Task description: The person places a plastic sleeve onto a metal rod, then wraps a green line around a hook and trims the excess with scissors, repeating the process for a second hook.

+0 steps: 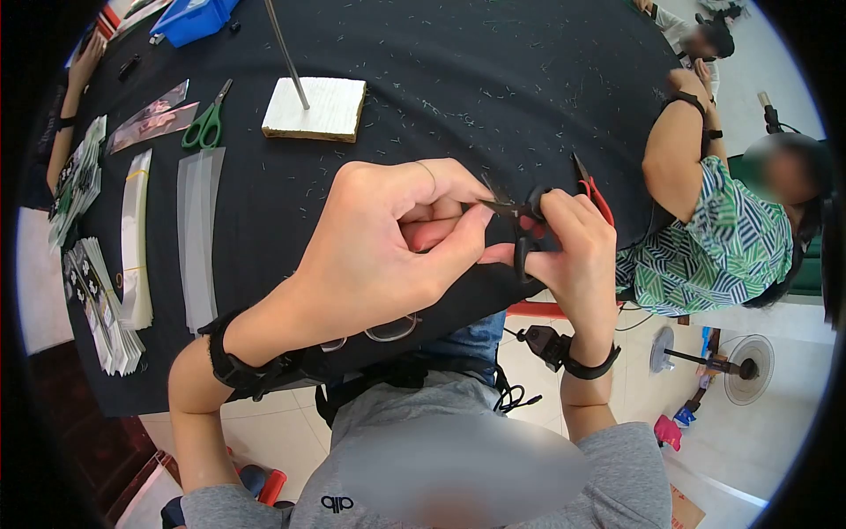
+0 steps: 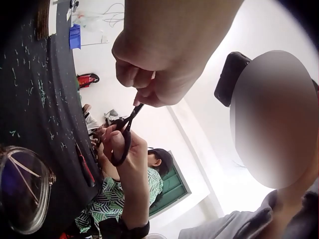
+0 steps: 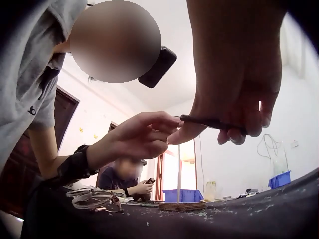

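Observation:
Black-handled scissors (image 1: 527, 225) are gripped in my right hand (image 1: 577, 242), fingers and thumb through and around the loops. The blades reach the fingertips of my left hand (image 1: 397, 238), which pinches something too small to make out, its other fingers curled. In the left wrist view the scissors (image 2: 128, 130) stand partly open between the right hand (image 2: 130, 154) and the left hand (image 2: 149, 74). The right wrist view shows the dark blades (image 3: 199, 120) close to the left fingertips.
A white block (image 1: 315, 108) holds an upright metal rod. Green scissors (image 1: 205, 123), clear strips (image 1: 199, 238) and packaged bundles (image 1: 97, 309) lie at the left. Red-handled snips (image 1: 597, 196) lie beyond my right hand. Eyeglasses (image 1: 392, 329) rest by the near edge. Another person (image 1: 714, 238) sits at the right.

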A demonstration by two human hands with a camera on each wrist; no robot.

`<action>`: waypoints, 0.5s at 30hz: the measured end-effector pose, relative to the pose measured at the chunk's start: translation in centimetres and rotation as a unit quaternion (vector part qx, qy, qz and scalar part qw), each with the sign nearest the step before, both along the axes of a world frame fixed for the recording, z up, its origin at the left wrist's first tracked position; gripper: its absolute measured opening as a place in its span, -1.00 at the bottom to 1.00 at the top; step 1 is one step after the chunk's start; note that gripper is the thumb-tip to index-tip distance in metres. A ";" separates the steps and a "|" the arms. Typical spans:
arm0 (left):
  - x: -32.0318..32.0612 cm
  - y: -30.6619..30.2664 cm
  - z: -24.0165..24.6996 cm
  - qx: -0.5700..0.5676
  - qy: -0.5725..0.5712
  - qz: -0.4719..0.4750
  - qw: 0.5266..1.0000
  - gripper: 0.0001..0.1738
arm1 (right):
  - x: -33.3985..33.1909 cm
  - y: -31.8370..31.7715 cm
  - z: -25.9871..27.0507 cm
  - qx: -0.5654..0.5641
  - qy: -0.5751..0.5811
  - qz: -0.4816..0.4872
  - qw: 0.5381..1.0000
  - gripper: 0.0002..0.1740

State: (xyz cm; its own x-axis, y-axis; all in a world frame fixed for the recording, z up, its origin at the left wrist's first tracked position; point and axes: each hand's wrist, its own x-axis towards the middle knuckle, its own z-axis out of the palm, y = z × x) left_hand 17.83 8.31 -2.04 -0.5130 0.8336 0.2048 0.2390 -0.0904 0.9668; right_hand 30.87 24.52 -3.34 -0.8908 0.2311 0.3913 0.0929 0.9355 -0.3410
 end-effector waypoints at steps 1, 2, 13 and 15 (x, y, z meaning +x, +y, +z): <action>0.1 0.0 0.0 0.002 -0.002 0.001 1.000 -0.90 | 0.1 0.0 -0.1 0.005 0.003 -0.006 1.000 -0.40; 0.1 -0.1 0.0 0.002 -0.001 0.001 1.000 -0.90 | 0.2 -0.1 -0.1 0.006 0.004 -0.006 1.000 -0.40; 0.4 -0.5 0.0 0.005 0.007 -0.006 1.000 -0.94 | 0.9 -1.0 -0.4 0.031 0.032 -0.054 0.998 -0.40; 0.4 -0.4 -0.1 0.015 0.014 -0.003 1.000 -0.94 | 0.9 -1.0 -0.5 0.011 0.020 -0.063 0.998 -0.42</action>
State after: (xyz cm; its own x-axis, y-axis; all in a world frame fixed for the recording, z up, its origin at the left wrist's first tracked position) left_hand 18.22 7.91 -2.16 -0.5014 0.8301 0.2439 0.2651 -0.1209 0.9566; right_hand 31.81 23.56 -3.83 -0.8393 0.3309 0.4314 0.1964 0.9244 -0.3270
